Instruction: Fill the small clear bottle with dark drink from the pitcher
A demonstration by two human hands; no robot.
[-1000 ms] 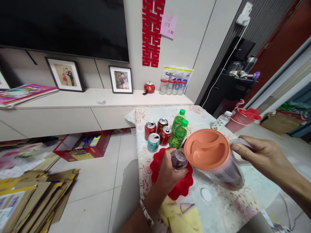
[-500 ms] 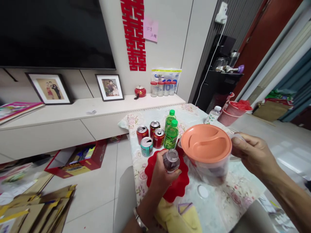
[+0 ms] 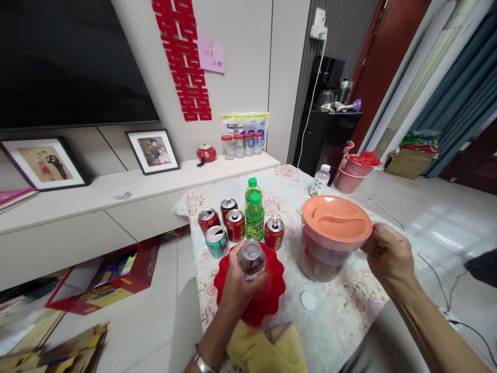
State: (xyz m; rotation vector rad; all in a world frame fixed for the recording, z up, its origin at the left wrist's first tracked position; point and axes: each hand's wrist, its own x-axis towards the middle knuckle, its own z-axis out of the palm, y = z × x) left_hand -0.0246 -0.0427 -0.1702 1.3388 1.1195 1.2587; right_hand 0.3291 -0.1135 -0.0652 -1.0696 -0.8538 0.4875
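My left hand (image 3: 243,285) is wrapped round an uncapped clear bottle (image 3: 253,267) with dark contents, held upright above a red scalloped plate (image 3: 272,290). My right hand (image 3: 390,254) grips the handle side of a clear plastic pitcher (image 3: 322,261) with an orange lid (image 3: 337,217). The pitcher is roughly upright; whether its base touches the table I cannot tell. A white cap (image 3: 308,300) lies on the cloth between plate and pitcher. Beyond the plate stand red cans (image 3: 235,228), a teal can (image 3: 216,242) and two green drink bottles (image 3: 254,217).
A yellow cloth (image 3: 264,349) lies at the near table edge. At the far right corner stands a clear bottle with a white cap (image 3: 320,180). Behind the table, a white cabinet (image 3: 155,186) holds red-lidded jars (image 3: 238,146). Pink baskets (image 3: 351,176) are to the right.
The pitcher has moved right, away from the green bottles, uncovering a red can beside them. My left hand still holds the bottle over the plate. The view has turned to the right.
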